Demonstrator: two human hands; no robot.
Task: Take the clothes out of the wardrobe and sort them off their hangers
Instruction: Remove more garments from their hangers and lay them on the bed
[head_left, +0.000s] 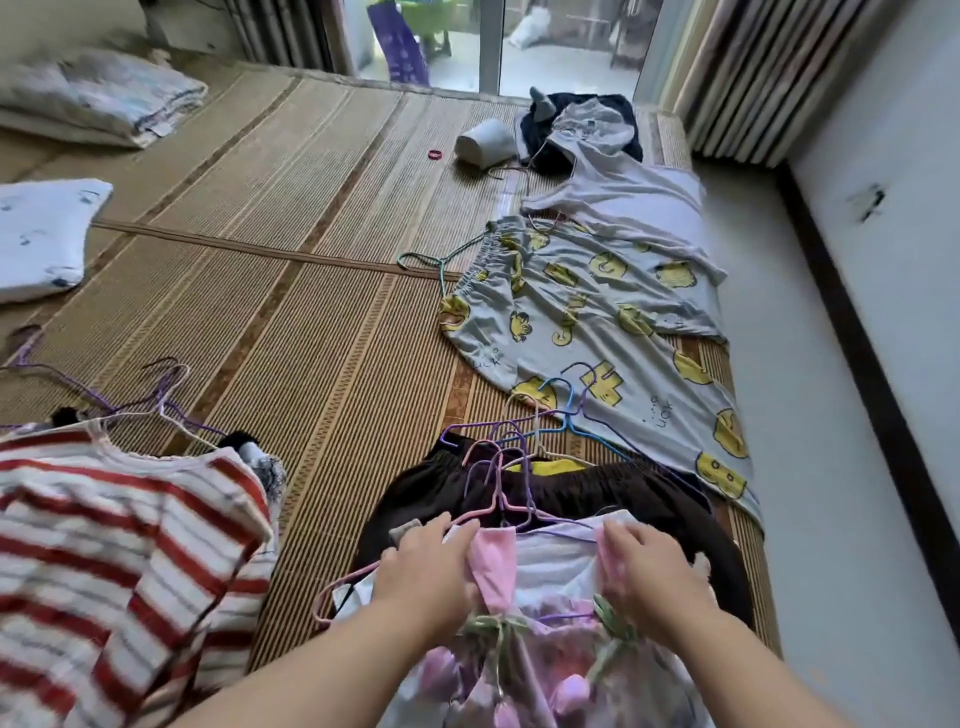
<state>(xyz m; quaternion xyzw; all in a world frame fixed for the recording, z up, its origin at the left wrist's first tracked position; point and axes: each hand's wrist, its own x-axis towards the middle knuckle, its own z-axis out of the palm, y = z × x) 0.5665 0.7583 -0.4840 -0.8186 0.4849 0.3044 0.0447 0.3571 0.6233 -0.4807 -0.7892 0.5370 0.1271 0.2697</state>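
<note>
Left hand and right hand each grip a pink strap of the floral dress, hem cut off.

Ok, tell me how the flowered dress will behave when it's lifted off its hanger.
Probably floppy: the dress folds and bunches between the left hand and right hand. Likely light, as the cloth looks thin. It may snag, since several wire hangers lie tangled by its neck.
</note>
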